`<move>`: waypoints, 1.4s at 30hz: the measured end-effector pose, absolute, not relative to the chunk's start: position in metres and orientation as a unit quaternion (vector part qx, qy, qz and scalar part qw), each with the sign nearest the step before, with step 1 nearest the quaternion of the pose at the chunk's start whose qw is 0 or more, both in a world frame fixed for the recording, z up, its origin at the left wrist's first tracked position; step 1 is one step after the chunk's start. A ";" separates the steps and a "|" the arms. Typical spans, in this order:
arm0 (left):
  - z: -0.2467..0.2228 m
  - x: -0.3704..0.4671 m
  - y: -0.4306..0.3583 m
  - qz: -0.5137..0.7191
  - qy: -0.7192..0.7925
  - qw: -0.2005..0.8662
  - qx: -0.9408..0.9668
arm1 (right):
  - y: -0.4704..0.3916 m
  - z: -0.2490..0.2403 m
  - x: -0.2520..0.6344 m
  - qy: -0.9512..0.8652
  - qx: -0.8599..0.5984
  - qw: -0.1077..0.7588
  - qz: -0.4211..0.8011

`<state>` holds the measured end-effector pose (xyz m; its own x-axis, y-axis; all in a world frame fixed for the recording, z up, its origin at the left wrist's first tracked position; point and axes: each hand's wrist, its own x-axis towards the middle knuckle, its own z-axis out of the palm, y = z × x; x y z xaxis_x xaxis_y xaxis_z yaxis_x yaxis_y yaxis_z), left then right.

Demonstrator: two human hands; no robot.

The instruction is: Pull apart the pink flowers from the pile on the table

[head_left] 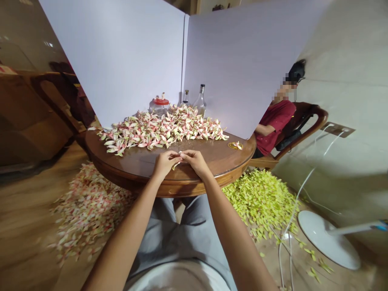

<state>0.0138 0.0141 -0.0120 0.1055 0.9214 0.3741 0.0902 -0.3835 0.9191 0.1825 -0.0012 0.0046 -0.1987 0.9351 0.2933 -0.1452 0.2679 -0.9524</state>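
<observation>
My left hand (166, 162) and my right hand (194, 160) meet over the near edge of the round wooden table (136, 167). Both have their fingers closed around one small pale flower piece (176, 165), its greenish end hanging below the left fingertips. How the fingertips divide it is hard to make out. Beyond the hands, a wide heap of pink and white flower pieces (151, 131) covers the back of the tabletop. To the right on the table lies a small bundle of yellowish rings (234, 145) with a pink and white piece on it.
Behind the heap stand a red-lidded jar (161, 102), two bottles (201, 101) and tall white panels (224, 72). Piles of pink pieces (91, 198) and yellow-green pieces (260, 198) lie on the floor. At right are a seated person (277, 119), white cables (298, 194) and a round white base (329, 238).
</observation>
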 end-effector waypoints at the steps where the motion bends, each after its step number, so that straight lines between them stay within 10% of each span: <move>1: -0.012 0.014 0.014 0.536 0.399 0.387 0.635 | -0.001 0.004 0.183 -0.587 -0.335 0.537 0.505; 17: -0.004 0.015 0.003 0.550 0.427 0.358 0.622 | -0.002 0.005 0.180 -0.581 -0.354 0.544 0.491; 29: -0.003 0.001 0.019 0.727 0.488 0.299 0.379 | 0.008 0.009 0.190 -0.297 -0.353 0.771 0.440; 42: 0.055 0.093 -0.086 0.530 0.310 0.158 0.773 | -0.095 0.030 0.182 -0.193 -0.277 0.775 0.534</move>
